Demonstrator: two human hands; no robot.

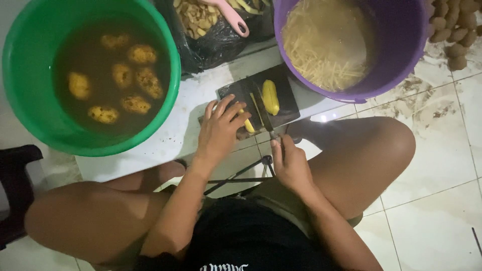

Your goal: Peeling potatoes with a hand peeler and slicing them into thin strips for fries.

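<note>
Green bucket (30, 75) left, purple bucket (401, 45) right, board (236, 93) squeezed between on floor; little free room. Left hand (218, 130) palm down, fingers pinning yellow piece (249, 125) at board's near edge. Right hand (290, 163) fisted around knife (263, 111). Peeled potato (270, 97) mid-board.

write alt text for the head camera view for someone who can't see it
Seen from above, a seated person's left hand presses a peeled yellow potato piece onto a dark cutting board while the right hand holds a knife across it. A green bucket of potatoes in water sits left, a purple bucket of cut strips right.
</note>
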